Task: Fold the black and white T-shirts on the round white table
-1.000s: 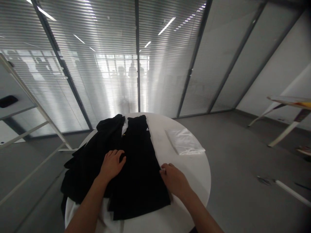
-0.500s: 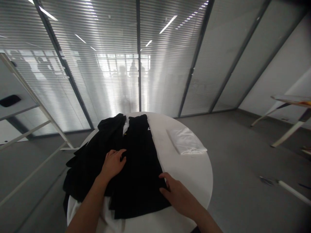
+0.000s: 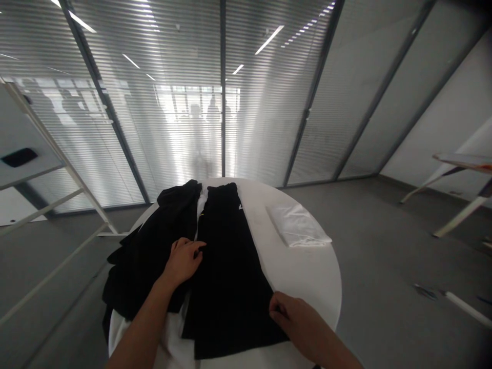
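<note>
Changes since the earlier pictures
Right hand [image 3: 298, 319]: now nearer the body along the black garment's [image 3: 230, 277] right edge, fingers pinching the lower corner. Garment panel: drawn straighter, its hem pulled toward the near tabletop [image 3: 307, 271] edge.

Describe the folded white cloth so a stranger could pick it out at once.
On the round white table, look to the far right side. The folded white cloth lies there alone, flat, apart from the black garment spread under both hands.
</note>
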The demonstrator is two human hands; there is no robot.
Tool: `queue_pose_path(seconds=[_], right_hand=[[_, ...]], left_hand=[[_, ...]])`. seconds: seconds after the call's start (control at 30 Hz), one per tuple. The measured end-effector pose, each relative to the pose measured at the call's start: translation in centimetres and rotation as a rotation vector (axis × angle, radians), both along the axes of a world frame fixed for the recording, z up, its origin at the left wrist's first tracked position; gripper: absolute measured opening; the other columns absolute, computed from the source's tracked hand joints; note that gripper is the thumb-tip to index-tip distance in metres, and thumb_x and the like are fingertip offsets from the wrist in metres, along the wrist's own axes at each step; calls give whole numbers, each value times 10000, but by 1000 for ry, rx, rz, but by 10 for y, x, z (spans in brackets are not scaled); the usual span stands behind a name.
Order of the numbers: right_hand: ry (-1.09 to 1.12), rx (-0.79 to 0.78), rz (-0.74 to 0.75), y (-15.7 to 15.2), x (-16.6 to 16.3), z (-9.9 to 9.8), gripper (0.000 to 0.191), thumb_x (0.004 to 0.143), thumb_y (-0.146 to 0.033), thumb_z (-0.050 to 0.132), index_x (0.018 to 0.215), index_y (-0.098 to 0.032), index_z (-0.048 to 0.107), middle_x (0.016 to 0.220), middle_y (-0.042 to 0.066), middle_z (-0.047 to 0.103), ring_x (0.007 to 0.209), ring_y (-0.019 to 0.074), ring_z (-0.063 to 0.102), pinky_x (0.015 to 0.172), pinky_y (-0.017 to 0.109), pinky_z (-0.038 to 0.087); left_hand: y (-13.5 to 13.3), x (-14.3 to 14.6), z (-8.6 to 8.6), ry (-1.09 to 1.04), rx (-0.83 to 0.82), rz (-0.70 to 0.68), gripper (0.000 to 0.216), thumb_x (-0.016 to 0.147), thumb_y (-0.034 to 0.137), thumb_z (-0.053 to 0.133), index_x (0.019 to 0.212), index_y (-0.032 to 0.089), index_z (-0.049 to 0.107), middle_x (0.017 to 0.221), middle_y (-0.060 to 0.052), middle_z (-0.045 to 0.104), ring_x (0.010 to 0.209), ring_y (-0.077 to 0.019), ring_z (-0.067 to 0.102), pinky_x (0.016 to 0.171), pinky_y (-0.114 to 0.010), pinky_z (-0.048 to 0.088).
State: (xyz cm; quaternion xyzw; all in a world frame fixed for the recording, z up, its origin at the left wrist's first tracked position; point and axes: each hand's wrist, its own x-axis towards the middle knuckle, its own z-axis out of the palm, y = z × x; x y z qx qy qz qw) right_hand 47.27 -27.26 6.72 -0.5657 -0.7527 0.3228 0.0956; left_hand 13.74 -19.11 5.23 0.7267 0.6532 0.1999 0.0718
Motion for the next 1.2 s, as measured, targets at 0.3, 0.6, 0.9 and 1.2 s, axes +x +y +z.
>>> queue_pose_path(seconds=[0.3, 0.6, 0.9, 1.2], right_hand=[[-69, -122, 82, -1, 22, 14, 142, 804, -226, 532, 834, -235, 670, 780, -8, 679, 727, 150, 603, 620, 243, 366], [-64, -467, 307, 19, 30, 43, 287, 763, -245, 583, 1019, -223, 710, 698, 9, 699, 599, 153, 643, 538, 223, 418], [254, -44, 46, 176, -3, 30, 258, 902, -300, 468, 1038, -153, 630, 851, 61, 692, 705, 140, 627, 642, 244, 474], [171, 178, -202, 295, -63, -12, 343, 844, -184, 492, 1159, -135, 618, 963, 81, 704, 870, 183, 642, 778, 281, 469]], left_hand=[[-3, 3, 5, 63, 4, -27, 298, 885, 269, 486, 1074, 299, 714, 1022, -9, 725, 1050, -249, 505, 965, -430, 317], [8, 18, 20, 174, -22, 102, 284, 917, 328, 441, 907, 265, 718, 924, -41, 714, 947, -254, 588, 870, -408, 385], [120, 24, 40, -149, 1, 190, 243, 854, 268, 512, 992, 198, 700, 1028, -85, 700, 961, -222, 642, 845, -299, 445], [220, 29, 7, -359, -98, 289, 488, 874, 434, 552, 1250, 122, 555, 1093, -130, 702, 990, -238, 666, 836, -305, 477]])
